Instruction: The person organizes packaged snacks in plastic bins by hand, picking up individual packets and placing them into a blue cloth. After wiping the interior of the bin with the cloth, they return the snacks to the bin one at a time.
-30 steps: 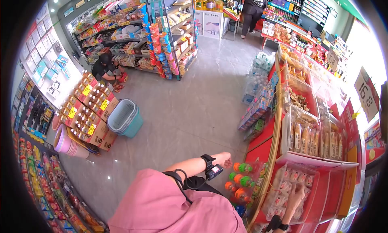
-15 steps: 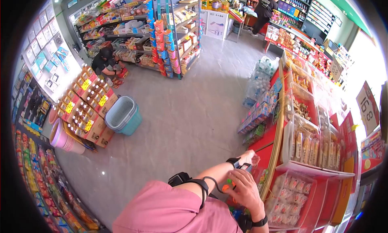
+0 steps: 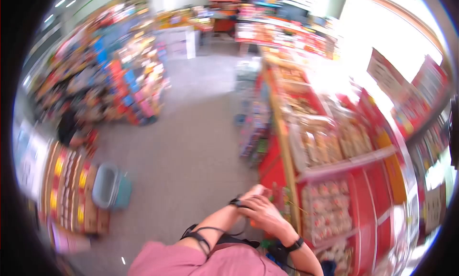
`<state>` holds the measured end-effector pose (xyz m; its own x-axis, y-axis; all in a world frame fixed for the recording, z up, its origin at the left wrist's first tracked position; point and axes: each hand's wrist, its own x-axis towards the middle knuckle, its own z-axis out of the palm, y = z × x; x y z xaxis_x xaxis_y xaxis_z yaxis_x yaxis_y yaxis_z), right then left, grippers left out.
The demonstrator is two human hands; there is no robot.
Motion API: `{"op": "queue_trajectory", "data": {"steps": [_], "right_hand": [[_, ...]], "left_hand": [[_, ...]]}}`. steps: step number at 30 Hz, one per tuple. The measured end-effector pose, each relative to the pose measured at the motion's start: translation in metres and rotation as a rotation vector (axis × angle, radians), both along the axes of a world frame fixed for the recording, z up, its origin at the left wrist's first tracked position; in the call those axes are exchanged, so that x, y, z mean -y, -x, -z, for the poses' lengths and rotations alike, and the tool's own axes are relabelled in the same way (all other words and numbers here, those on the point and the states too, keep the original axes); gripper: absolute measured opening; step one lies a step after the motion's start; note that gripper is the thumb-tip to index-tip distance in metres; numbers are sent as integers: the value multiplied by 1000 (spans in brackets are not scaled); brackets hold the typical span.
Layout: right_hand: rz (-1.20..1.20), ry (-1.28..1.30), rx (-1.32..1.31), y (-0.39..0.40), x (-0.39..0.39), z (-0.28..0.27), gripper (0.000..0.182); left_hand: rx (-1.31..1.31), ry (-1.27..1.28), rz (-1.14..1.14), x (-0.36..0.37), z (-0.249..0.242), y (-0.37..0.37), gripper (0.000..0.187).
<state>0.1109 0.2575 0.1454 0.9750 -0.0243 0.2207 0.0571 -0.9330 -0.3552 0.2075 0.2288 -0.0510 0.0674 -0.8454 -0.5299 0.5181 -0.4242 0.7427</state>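
Note:
My left forearm reaches across my front, with a black cable looped along it and a black wristband (image 3: 235,201) at its wrist. My left hand (image 3: 256,190) points away beyond it; its fingers are mostly hidden and smeared. Lying over that wrist is my right hand (image 3: 266,214), its fingers bent onto the band and the back of the left hand. A second black band (image 3: 294,244) circles my right wrist. Below both hands is my pink shirt (image 3: 191,259). Motion blur hides what small part of the band the fingers press.
Along my right runs a red counter with clear bins of packaged snacks (image 3: 315,144) and a tray of wrapped pieces (image 3: 327,209). Stacked blue baskets (image 3: 110,187) and boxed bottles (image 3: 71,190) stand left. A crouching person (image 3: 69,127) is by the shelves (image 3: 129,80).
The view has swung to the right, so shelves and baskets have shifted left, and it is now blurred. My right hand has come down onto the left wrist.

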Motion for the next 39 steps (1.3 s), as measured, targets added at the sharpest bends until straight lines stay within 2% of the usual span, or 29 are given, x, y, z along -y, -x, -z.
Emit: {"op": "queue_trajectory", "data": {"steps": [1, 2, 3, 4, 5, 6, 7, 9, 11, 12, 15, 18, 19, 21, 22, 23, 25, 27, 29, 30, 31, 33, 34, 35, 37, 39], "right_hand": [[45, 7, 26, 2, 0, 13, 45], [10, -22, 9, 3, -3, 16, 41], [36, 22, 58, 7, -11, 21, 39], [68, 69, -25, 4, -20, 56, 36], [103, -60, 173, 7, -30, 39, 30], [56, -178, 319, 8, -37, 33, 26], [-9, -175, 201, 12, -40, 17, 24], [60, -158, 240, 15, -48, 17, 21], [13, -307, 88, 13, -52, 12, 18], [55, -316, 80, 12, -54, 12, 17], [164, -348, 77, 18, -57, 8, 16], [277, -599, 35, 17, -58, 13, 27], [303, -591, 39, 21, -57, 16, 27], [319, -511, 248, 29, -56, 2, 27], [424, -466, 210, 29, -53, 13, 15], [435, -459, 210, 32, -49, 13, 15], [612, -414, 219, 43, -40, 12, 15], [614, -381, 283, 48, -41, 5, 15], [514, -443, -54, 52, -48, 2, 17], [459, -573, -144, 55, -53, 3, 23], [456, -594, -133, 60, -59, 5, 23], [481, -666, 246, 74, -60, 11, 29], [563, -668, 316, 91, -56, 5, 29], [646, -671, 386, 112, -55, 0, 29], [984, -707, 504, 150, -65, 14, 24], [1301, -872, 457, 183, -90, 21, 21]], "left_hand": [[58, 154, 148, 2, 18, -4, 16], [95, 311, 303, 8, 37, -7, 23], [151, 286, 289, 0, 11, 1, 19], [217, 270, 273, 0, -17, -2, 18], [-484, -306, -70, 44, 102, -8, 20], [-539, -401, -142, 49, 84, -10, 20], [-582, -497, -232, 51, 56, -10, 20], [-568, -509, -178, 61, 49, -1, 20], [-508, -502, -118, 68, 49, 2, 20], [-490, -473, -40, 73, 70, 1, 19], [-342, -592, -68, 65, 56, 24, 17], [-296, -654, -18, 61, 71, 34, 16], [-276, -661, -1, 58, 77, 35, 16], [-249, -653, 28, 53, 82, 36, 16], [-244, -645, 42, 49, 84, 33, 16], [-229, -634, 62, 48, 84, 34, 16], [-223, -600, 91, 43, 86, 31, 16], [-216, -558, 120, 34, 87, 24, 17], [-217, -497, 153, 24, 92, 13, 17], [-221, -450, 167, 20, 95, 7, 17], [-225, -394, 195, 16, 97, 3, 17], [-273, -228, 252, 11, 96, 2, 18], [-285, -192, 283, 9, 93, 5, 18], [81, -220, 659, 25, 101, 3, 13], [-313, -625, 355, 12, 72, 14, 13], [-285, -677, 445, 0, 96, 11, 14]]}}
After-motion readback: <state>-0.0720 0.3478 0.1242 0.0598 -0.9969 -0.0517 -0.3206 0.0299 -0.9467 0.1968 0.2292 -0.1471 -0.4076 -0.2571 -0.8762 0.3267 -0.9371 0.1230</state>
